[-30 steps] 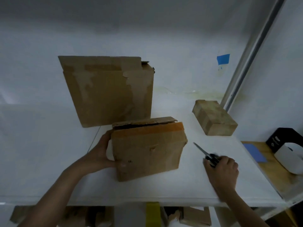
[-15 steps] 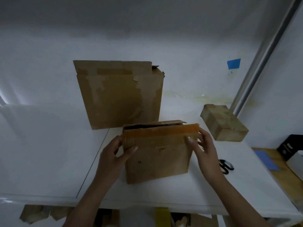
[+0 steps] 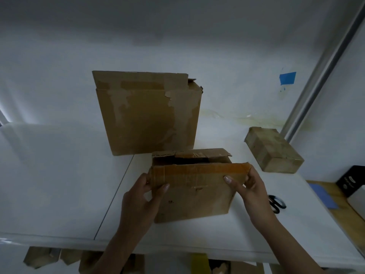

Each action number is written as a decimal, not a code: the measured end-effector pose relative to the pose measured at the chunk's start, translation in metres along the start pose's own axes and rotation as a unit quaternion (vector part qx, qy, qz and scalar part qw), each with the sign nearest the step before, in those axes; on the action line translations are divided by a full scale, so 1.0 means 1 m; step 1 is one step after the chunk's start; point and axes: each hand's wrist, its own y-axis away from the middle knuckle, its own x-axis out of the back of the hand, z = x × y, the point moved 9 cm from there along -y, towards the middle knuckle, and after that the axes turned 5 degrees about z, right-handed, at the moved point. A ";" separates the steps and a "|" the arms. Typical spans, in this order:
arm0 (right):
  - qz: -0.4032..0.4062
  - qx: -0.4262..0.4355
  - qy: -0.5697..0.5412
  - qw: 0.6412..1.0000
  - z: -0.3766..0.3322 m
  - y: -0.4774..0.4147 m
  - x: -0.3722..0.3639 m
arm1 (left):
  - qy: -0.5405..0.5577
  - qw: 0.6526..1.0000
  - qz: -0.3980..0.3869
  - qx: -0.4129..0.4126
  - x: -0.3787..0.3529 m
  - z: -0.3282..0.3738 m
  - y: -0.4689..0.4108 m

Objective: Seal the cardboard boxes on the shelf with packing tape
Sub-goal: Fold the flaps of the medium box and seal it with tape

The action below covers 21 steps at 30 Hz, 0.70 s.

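Since a moment ago, the left hand (image 3: 142, 198) and right hand (image 3: 250, 190) have climbed to the front flap's top corners. On the shelf (image 3: 59, 175) the big box (image 3: 148, 113) stands behind; the small box (image 3: 193, 196) sits near the front edge, unsealed. Each hand pinches a corner, thumb in front, probably to fold the flap shut for taping.

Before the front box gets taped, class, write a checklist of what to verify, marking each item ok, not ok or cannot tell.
Front box steadied by left hand and right hand: ok.
Top closed flat: not ok, near flap stands up, gap open.
Scissors on the shelf beside the right hand: ok.
Packing tape at hand: cannot tell, no roll seen.
A hand free for taping: not ok, both grip the flap.
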 end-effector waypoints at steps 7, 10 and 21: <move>-0.010 -0.023 0.018 1.000 0.016 0.006 0.005 | 0.039 0.998 0.034 0.029 0.027 0.003 -0.031; -0.006 -0.025 0.020 0.999 0.014 0.004 0.004 | 0.018 0.999 0.019 -0.020 0.022 0.009 -0.052; 0.000 -0.003 0.023 1.000 0.016 -0.007 0.003 | 0.025 0.996 0.000 -0.084 -0.010 0.014 -0.092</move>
